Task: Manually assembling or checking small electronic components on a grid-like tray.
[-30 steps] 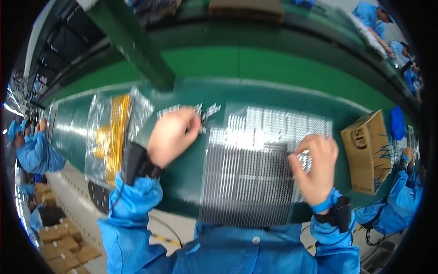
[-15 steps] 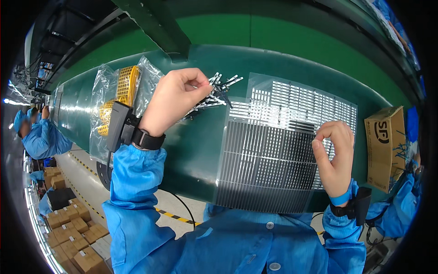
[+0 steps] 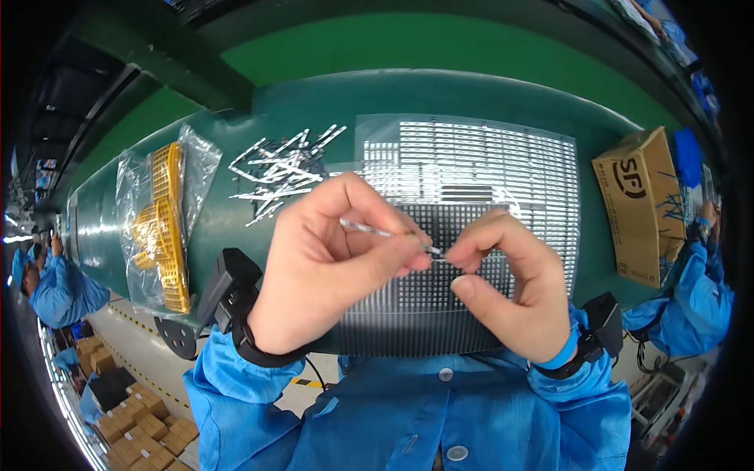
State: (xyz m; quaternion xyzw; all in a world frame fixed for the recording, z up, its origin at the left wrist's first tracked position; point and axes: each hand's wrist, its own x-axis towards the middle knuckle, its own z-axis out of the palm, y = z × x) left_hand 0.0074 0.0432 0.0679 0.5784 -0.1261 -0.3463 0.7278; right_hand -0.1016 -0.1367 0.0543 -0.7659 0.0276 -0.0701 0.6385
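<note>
Between the thumb and fingers of my left hand is a thin silvery strip, its far end poking out toward the right. My right hand is close to that end, thumb and index finger apart, with nothing visible between them. Beneath both hands lie overlapping clear sheets: a back sheet with rows of short white-and-black strips, and a front sheet lined with dark strips. My hands cover part of them. To the left is a loose pile of similar strips.
Yellow perforated plastic pieces in clear bags lie on the green table at the left. An open cardboard box stands at the right edge. A green post rises behind. Other people in blue work at both sides.
My left hand has come from the strip pile to the middle, now showing a strip in its grasp. My right hand has moved left to meet it. The whole view has shifted.
</note>
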